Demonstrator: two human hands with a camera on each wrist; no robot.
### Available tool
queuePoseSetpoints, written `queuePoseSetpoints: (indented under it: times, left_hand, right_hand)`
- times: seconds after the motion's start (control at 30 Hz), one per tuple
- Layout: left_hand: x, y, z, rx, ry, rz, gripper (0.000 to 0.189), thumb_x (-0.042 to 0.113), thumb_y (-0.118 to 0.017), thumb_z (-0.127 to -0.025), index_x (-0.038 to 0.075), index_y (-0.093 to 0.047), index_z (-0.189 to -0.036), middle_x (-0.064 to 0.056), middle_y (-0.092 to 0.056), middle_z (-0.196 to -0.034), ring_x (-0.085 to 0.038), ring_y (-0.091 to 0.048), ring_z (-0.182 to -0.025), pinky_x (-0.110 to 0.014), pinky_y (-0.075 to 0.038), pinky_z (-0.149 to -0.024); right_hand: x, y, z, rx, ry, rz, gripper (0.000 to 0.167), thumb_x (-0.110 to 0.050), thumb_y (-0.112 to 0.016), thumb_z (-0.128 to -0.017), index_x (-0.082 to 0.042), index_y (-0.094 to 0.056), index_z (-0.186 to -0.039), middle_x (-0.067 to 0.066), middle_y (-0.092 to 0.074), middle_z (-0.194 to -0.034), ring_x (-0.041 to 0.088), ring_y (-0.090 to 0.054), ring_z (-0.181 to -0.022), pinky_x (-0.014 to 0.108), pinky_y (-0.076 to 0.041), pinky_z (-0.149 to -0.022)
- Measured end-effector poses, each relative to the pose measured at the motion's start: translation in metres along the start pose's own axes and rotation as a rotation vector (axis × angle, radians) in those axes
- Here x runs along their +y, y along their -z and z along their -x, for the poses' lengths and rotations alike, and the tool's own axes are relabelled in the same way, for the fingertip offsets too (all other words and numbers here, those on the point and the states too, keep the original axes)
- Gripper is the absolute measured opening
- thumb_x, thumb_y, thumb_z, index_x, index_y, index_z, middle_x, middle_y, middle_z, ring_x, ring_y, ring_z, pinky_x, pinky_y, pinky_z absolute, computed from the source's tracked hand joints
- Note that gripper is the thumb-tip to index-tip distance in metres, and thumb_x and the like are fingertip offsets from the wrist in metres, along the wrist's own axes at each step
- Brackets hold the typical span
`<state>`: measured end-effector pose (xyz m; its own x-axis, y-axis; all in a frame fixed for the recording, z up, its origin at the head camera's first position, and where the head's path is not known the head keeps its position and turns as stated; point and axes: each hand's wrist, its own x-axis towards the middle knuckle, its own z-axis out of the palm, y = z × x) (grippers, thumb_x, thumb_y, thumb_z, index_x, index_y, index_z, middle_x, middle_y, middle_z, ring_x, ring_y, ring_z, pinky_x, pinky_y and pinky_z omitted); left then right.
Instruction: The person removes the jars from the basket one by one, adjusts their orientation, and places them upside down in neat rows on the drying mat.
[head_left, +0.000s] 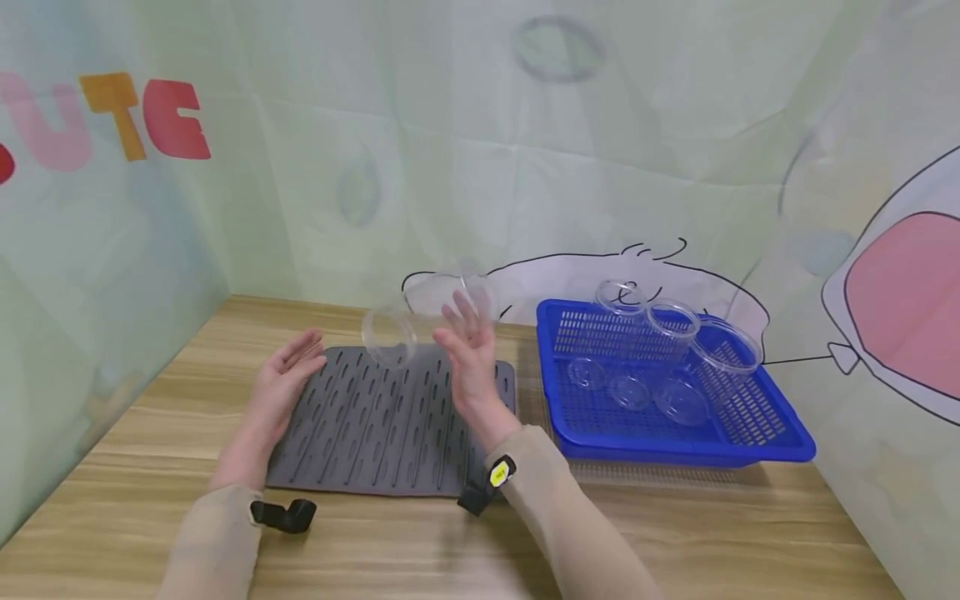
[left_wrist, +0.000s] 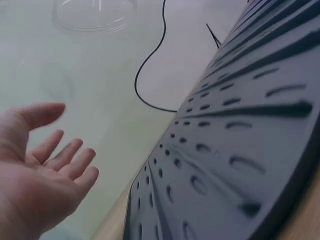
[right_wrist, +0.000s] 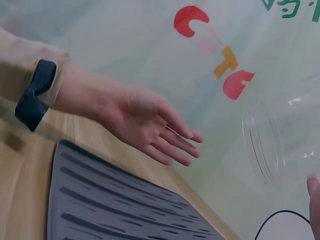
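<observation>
A clear, see-through jar [head_left: 431, 302] lies on its side in the air above the grey ridged mat [head_left: 390, 425], its ringed mouth facing left. My right hand [head_left: 472, 367] holds it near its closed end, fingers seen through the wall and thumb on the near side. The right wrist view shows the jar [right_wrist: 295, 137] from the side, with only a little of that hand at the edge. My left hand [head_left: 281, 383] is held over the mat's left edge, palm turned inward and nothing in it. Its fingers [left_wrist: 65, 160] are loosely extended, apart from the jar.
A blue plastic basket [head_left: 622, 444] stands to the right of the mat, holding several clear containers [head_left: 675, 321] with round rims. Wood-grain tabletop [head_left: 375, 550] runs beneath everything. A printed cloth [head_left: 315, 167] hangs behind and at both sides.
</observation>
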<state>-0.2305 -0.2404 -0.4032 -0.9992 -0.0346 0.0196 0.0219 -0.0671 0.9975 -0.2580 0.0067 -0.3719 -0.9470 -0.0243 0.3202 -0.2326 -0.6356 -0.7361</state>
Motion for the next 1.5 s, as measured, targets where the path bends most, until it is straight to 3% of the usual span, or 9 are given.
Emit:
queuePoseSetpoints:
  times: [0.1,0.2,0.4,0.57,0.93,1.13,1.5]
  left_hand:
    - [-0.003,0.008,-0.001,0.028,0.054,-0.077,0.069,0.017,-0.052,-0.101,0.004,-0.013,-0.156,-0.018,-0.012,-0.163,-0.029,-0.015,-0.151,-0.033,-0.019,-0.124]
    - [-0.007,0.013,-0.001,0.016,0.101,-0.126,0.070,0.016,-0.050,-0.102,0.005,-0.008,-0.156,-0.016,-0.008,-0.164,-0.032,-0.010,-0.151,-0.042,-0.013,-0.125]
    - [-0.016,0.023,-0.001,-0.034,0.146,-0.173,0.072,0.010,-0.048,-0.101,0.005,-0.001,-0.156,-0.017,-0.003,-0.164,-0.035,-0.009,-0.151,-0.045,-0.016,-0.124]
    - [-0.022,0.028,-0.003,-0.049,0.183,-0.145,0.074,0.003,-0.047,-0.100,0.004,0.002,-0.156,-0.017,-0.001,-0.164,-0.035,-0.008,-0.150,-0.045,-0.015,-0.124]
    - [-0.034,0.035,-0.004,-0.071,0.192,-0.066,0.076,-0.012,-0.042,-0.093,-0.002,0.003,-0.154,-0.023,-0.001,-0.162,-0.036,-0.008,-0.150,-0.035,-0.020,-0.121]
    - [-0.039,0.038,-0.006,-0.070,0.205,-0.045,0.079,-0.019,-0.038,-0.088,-0.002,0.002,-0.154,-0.022,0.000,-0.162,-0.035,-0.006,-0.151,-0.036,-0.016,-0.122]
    - [-0.040,0.034,-0.006,-0.032,0.238,-0.028,0.081,-0.020,-0.039,-0.087,0.001,-0.002,-0.155,-0.020,-0.002,-0.163,-0.032,-0.008,-0.151,-0.033,-0.020,-0.122]
  right_hand:
    - [0.006,-0.001,-0.004,0.020,-0.003,0.091,0.089,0.002,-0.068,-0.076,-0.019,-0.029,-0.153,0.009,-0.044,-0.152,0.026,-0.044,-0.138,0.038,-0.042,-0.108]
    - [0.011,-0.004,-0.008,0.033,-0.013,0.177,0.087,0.000,-0.072,-0.074,-0.018,-0.034,-0.151,0.006,-0.051,-0.147,0.023,-0.048,-0.134,0.042,-0.040,-0.112]
    - [0.018,-0.015,-0.013,-0.013,-0.025,0.329,0.079,0.005,-0.073,-0.075,-0.017,-0.043,-0.145,0.005,-0.054,-0.142,0.020,-0.049,-0.132,0.046,-0.043,-0.110]
    - [0.025,-0.025,-0.017,-0.065,-0.033,0.428,0.081,0.004,-0.076,-0.076,-0.019,-0.044,-0.146,0.007,-0.052,-0.144,0.019,-0.050,-0.130,0.040,-0.049,-0.104]
    - [0.053,-0.035,-0.016,-0.128,-0.086,0.603,0.097,-0.003,-0.083,-0.073,-0.031,-0.034,-0.152,-0.008,-0.048,-0.146,0.012,-0.055,-0.121,0.024,-0.052,-0.095]
    - [0.067,-0.040,-0.011,-0.140,-0.096,0.682,0.099,-0.006,-0.087,-0.070,-0.027,-0.036,-0.152,-0.007,-0.053,-0.142,0.005,-0.048,-0.128,0.019,-0.047,-0.100]
    - [0.078,-0.034,-0.009,-0.155,-0.161,0.806,0.100,-0.016,-0.088,-0.071,-0.030,-0.032,-0.153,-0.004,-0.050,-0.145,0.009,-0.049,-0.128,0.034,-0.049,-0.104]
